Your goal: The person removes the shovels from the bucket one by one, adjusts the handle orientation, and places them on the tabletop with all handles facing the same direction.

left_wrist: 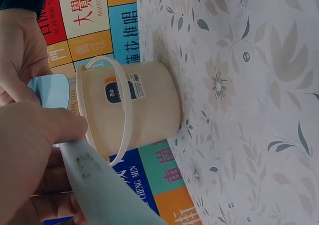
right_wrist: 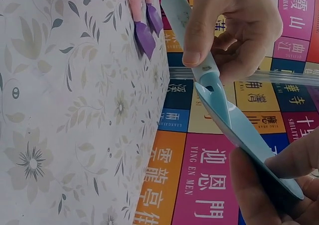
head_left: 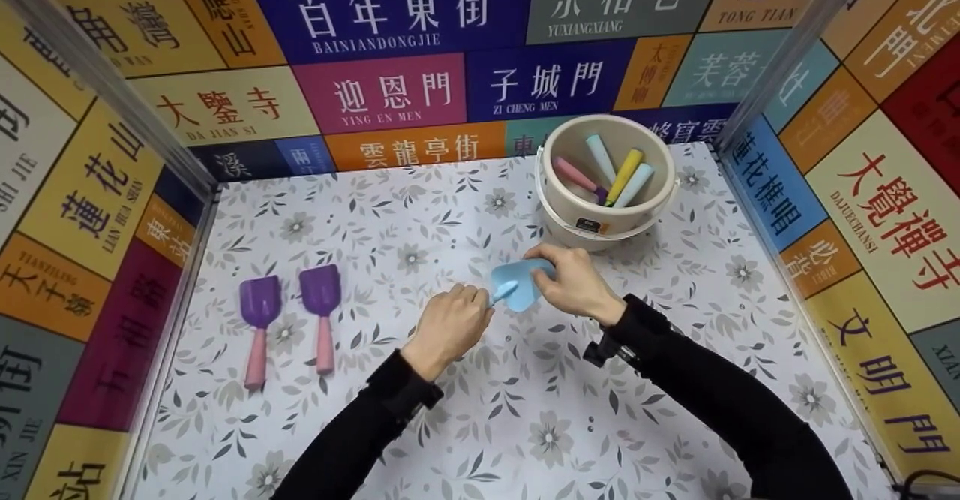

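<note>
Both hands are gripping our light blue scoop (head_left: 520, 284): left hand (head_left: 448, 325) pinching the handle, right hand (head_left: 574, 281) holding the blade (near the bucket (head_left: 604, 218)).

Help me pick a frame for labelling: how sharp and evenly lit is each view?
Head view: even light, sharp; the blue scoop, both purple scoops and the bucket read clearly, corners darken. Left wrist view: the left hand and scoop handle loom soft and blurred, the bucket is sharper. Right wrist view: the scoop is crisp, the right fingertips are dim.
</note>
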`<state>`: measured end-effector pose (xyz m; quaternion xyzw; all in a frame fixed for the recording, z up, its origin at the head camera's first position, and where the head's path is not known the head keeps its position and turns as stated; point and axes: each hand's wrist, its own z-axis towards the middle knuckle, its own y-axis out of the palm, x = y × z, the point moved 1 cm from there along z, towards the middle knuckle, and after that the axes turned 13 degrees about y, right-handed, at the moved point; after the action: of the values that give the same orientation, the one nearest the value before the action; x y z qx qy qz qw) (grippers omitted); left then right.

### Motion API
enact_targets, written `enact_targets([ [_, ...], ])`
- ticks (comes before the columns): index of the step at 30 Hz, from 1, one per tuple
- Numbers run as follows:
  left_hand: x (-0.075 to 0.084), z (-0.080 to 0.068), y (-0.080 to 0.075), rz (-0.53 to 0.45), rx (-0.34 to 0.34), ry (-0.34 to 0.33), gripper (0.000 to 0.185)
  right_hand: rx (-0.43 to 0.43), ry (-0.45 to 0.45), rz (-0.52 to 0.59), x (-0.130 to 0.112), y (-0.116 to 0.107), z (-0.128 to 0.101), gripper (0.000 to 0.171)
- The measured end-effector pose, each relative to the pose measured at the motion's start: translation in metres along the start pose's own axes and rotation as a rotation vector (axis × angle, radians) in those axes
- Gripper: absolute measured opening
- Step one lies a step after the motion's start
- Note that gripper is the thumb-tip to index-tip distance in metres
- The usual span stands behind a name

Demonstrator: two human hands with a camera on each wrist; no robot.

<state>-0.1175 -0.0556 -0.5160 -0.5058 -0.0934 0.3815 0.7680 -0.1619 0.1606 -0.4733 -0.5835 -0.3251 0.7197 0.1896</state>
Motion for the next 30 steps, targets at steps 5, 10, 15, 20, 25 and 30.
enact_targets([
  [5, 0.001, 0.000, -0.003, -0.026, -0.024, 0.001, 0.032, -0.014, 0.010, -0.015, 0.000, 0.000, 0.000, 0.020],
  [10, 0.002, -0.001, -0.006, -0.035, -0.050, 0.009, 0.031, -0.044, 0.016, -0.008, -0.001, 0.000, -0.001, 0.020],
  [15, 0.002, -0.001, -0.008, -0.023, -0.032, 0.018, 0.033, -0.059, -0.005, -0.006, -0.001, -0.002, -0.001, 0.019],
  [20, 0.001, -0.005, -0.011, -0.023, 0.008, 0.019, 0.033, -0.079, -0.067, 0.017, -0.001, -0.008, 0.000, 0.019],
  [25, -0.001, -0.010, -0.015, -0.060, 0.036, -0.027, 0.030, -0.079, -0.079, 0.070, 0.003, -0.020, -0.002, 0.026],
  [30, -0.010, -0.015, -0.022, -0.117, 0.019, -0.122, 0.028, -0.029, -0.103, 0.062, 0.013, -0.031, -0.007, 0.029],
])
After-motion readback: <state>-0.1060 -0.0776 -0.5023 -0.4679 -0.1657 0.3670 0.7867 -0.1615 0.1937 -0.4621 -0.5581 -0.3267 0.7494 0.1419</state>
